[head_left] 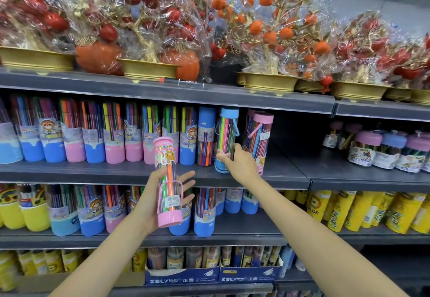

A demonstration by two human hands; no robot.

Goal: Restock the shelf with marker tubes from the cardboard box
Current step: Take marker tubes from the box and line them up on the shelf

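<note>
My left hand (160, 194) holds a pink-capped marker tube (168, 180) upside down in front of the shelves, thumb on its left side and fingers spread behind it. My right hand (239, 161) grips the lower part of a blue-capped marker tube (226, 138), which stands tilted on the middle shelf (288, 175). Just right of it stands a pink-capped tube (259, 140). A row of marker tubes (93, 133) with blue and pink bases fills the shelf to the left. The cardboard box is not in view.
To the right of the pink-capped tube the shelf is bare up to the jars with pink and blue lids (381, 150). Wrapped ornamental fruit trees (267, 36) sit on the top shelf. Yellow tubes (363, 210) and more marker tubes fill the shelf below.
</note>
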